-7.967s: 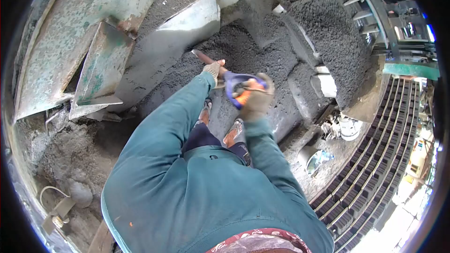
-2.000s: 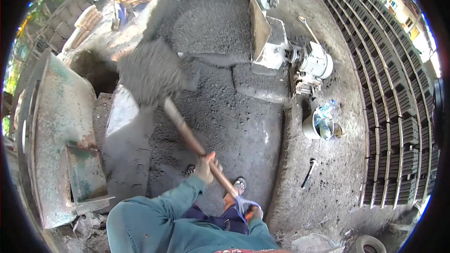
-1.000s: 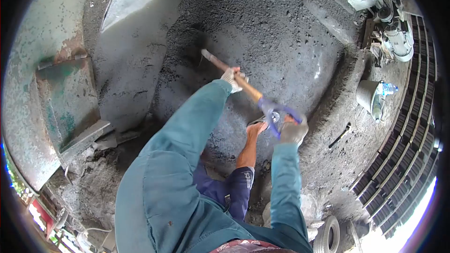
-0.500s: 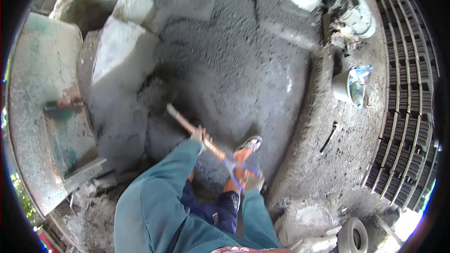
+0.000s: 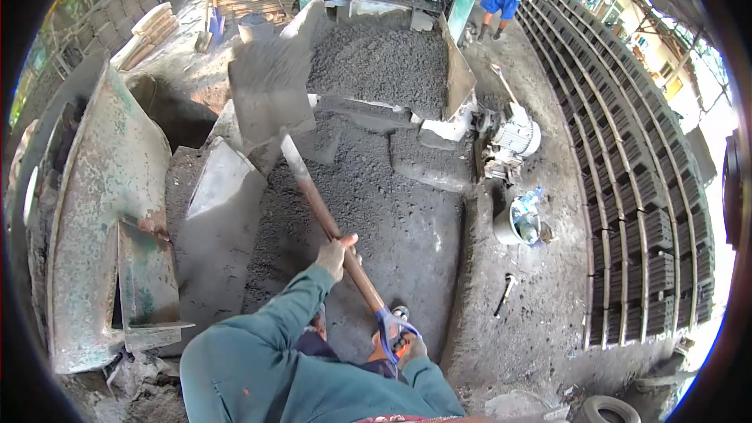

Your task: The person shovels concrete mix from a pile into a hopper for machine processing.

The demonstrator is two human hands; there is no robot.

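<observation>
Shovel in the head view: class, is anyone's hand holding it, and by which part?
Yes, the shovel is held: the left hand grips its shaft, the right hand its blue-purple end handle.

Upper garment: teal long-sleeved top with a shoulder seam and one small orange speck. Sleeves: full length, plain, ending at the wrists. Left hand and right hand: apparently fitted with greyish fingerless gloves; weave not resolvable. Lower garment: dark navy shorts. Footwear: dark, open sandal with pale markings. Chest area: reddish cloth, partly visible.
</observation>
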